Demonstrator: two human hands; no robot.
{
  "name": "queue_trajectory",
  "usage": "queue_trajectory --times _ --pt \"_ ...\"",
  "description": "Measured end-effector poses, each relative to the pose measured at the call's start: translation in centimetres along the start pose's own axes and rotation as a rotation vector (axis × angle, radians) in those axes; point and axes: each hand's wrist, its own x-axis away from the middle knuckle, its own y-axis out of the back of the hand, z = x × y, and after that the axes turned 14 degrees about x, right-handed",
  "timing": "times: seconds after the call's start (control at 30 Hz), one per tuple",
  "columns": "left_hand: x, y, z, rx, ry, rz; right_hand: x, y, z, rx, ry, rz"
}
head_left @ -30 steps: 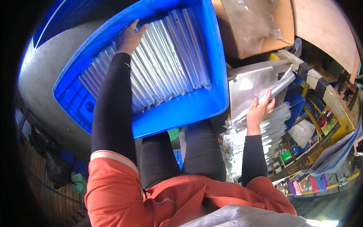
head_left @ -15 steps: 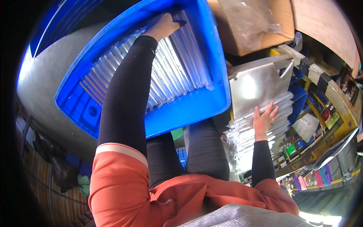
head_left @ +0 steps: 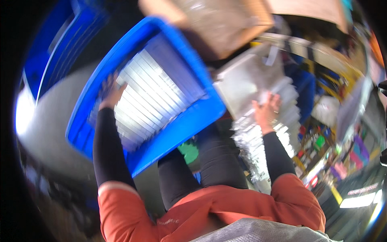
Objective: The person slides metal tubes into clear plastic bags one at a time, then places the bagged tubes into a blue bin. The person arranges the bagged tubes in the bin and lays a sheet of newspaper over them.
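Left hand: the hand (head_left: 112, 93) lies at the left side of the blue plastic tub (head_left: 209, 111), beside the row of clear-wrapped silvery strips (head_left: 147, 90); contact with the strips cannot be told through the blur.
Left grip: fingers parted, thumb held away; nothing is seen between them.
Right hand: the hand (head_left: 267, 111) is over the pile of clear-wrapped strips (head_left: 250, 141) at the person's right; whether it presses on them is unclear.
Right grip: fingers splayed wide, with no strip visibly held.
Strips: one set ranged side by side inside the tub, the other overlapping near the metal plate (head_left: 242, 76).
Change: half a second ago the left hand was at the row's far end; it has since crossed to the left side. The right hand remains over its pile, and the whole view has swung.
Meaning: both hands appear to be between holds, and the row's middle is now uncovered.
Surroundings: a cardboard box (head_left: 264, 18) containing clear film stands beyond the tub.
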Motion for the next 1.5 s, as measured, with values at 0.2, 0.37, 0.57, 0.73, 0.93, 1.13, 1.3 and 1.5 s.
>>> queue_trajectory --times 0.2,0.37,0.57,0.73,0.93,1.13,1.3,1.5 --pt "8.2 -0.5 -10.7 0.406 -0.281 -0.22 -0.3 9.4 -2.7 -0.391 -0.012 -0.307" --pt "16.9 1.8 -22.8 0.785 -0.357 0.017 2.4 19.9 -10.3 -0.624 0.28 -1.156" --pt "23.5 10.8 -39.7 0.979 -0.89 0.03 0.3 26.4 -15.8 -0.467 0.16 -1.057" --pt "28.2 17.4 -49.6 1.089 -0.953 -0.064 -0.5 28.2 -17.4 -0.64 0.254 -1.015" --pt "28.7 19.3 -55.2 1.211 -0.772 0.179 0.8 28.8 -18.7 -0.781 0.231 -1.05" --pt "26.9 18.6 -56.5 0.996 -0.72 0.106 1.7 29.6 -19.1 -0.918 0.225 -1.058" --pt "26.5 18.7 -57.9 0.95 -0.609 0.209 2.2 30.3 -20.3 -0.971 0.236 -1.035" --pt "29.4 20.2 -59.4 1.035 -0.59 0.391 3.0 30.6 -21.0 -0.994 0.245 -1.008"
